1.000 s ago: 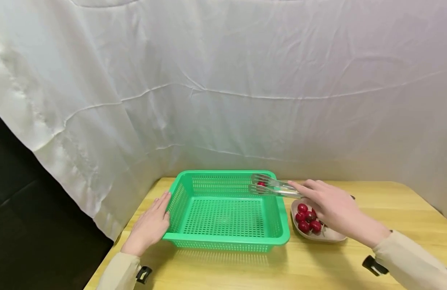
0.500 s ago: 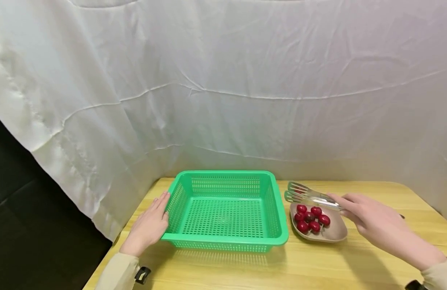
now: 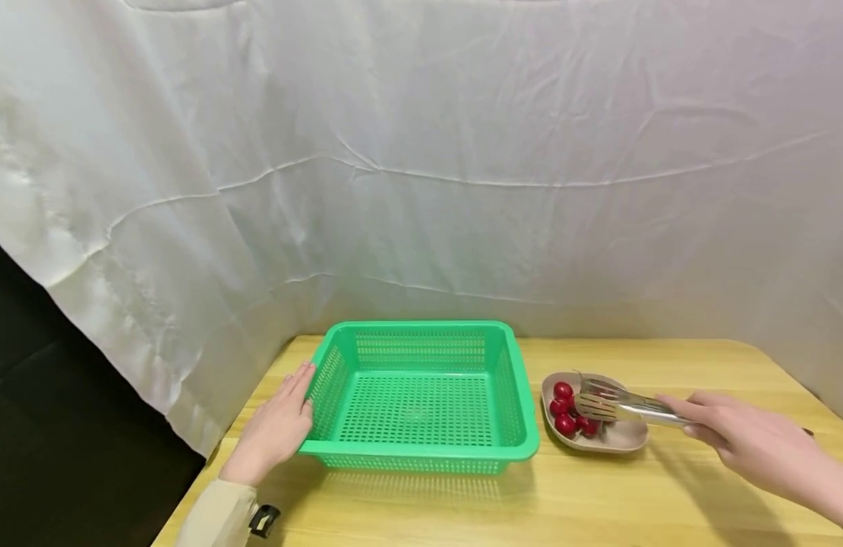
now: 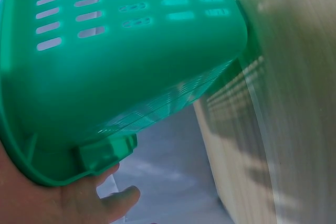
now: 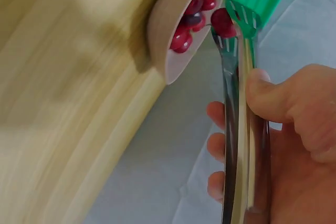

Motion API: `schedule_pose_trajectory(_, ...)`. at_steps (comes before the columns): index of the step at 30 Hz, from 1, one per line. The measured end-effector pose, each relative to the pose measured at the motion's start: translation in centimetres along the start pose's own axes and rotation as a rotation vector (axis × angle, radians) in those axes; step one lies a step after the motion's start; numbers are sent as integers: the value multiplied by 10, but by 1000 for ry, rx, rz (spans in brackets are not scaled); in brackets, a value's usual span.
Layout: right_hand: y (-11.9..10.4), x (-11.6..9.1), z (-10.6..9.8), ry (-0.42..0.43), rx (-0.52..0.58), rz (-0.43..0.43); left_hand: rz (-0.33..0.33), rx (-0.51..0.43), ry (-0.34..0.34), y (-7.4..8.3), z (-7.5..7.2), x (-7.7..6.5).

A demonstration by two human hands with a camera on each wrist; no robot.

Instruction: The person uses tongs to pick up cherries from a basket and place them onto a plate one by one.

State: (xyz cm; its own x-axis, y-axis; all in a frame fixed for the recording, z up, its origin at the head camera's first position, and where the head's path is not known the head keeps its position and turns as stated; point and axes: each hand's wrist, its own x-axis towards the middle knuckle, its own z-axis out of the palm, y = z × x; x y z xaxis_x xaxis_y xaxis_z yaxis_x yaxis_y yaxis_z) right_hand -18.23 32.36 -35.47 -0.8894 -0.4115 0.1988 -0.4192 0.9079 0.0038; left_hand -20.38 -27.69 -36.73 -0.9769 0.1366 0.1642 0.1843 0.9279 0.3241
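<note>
Metal tongs (image 3: 636, 406) are gripped by my right hand (image 3: 756, 441), thumb on one side and fingers curled round the other in the right wrist view. Between the slotted heads shows a dark red cherry (image 5: 222, 22), over the small beige dish (image 3: 623, 441). Several cherries (image 3: 563, 406) with stems lie in that dish. Left of it stands a green plastic basket (image 3: 421, 453) with slotted walls. My left hand (image 3: 274, 425) rests on its left rim, fingers straight along the edge. The left wrist view shows the basket's underside rim (image 4: 105, 153) over that hand's fingers.
Everything stands on a light wooden table (image 3: 421, 509). White cloth (image 3: 421, 190) hangs behind and to the left, with a black surface (image 3: 52, 425) at the far left. The dish sits close to the basket's right side.
My right hand has moved right and then down, carrying the cherry in the tongs from over the basket's right side to the dish. My left hand stays on the basket rim.
</note>
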Motion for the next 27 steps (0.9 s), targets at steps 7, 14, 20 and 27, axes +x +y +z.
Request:
schedule_pose_trajectory(7,10,-16,4,-7,19,31,-6,-10,-2,-1,0,2)
schedule_pose_trajectory(14,20,-22,16,77,80,32,1,-17,-1,-1,-2,6)
schedule_pose_trajectory(20,22,-22,24,150,93,70,6,-28,-8,-2,-3,4)
schedule_pose_trajectory(27,23,-23,30,97,71,176,13,-35,-13,-3,-1,2)
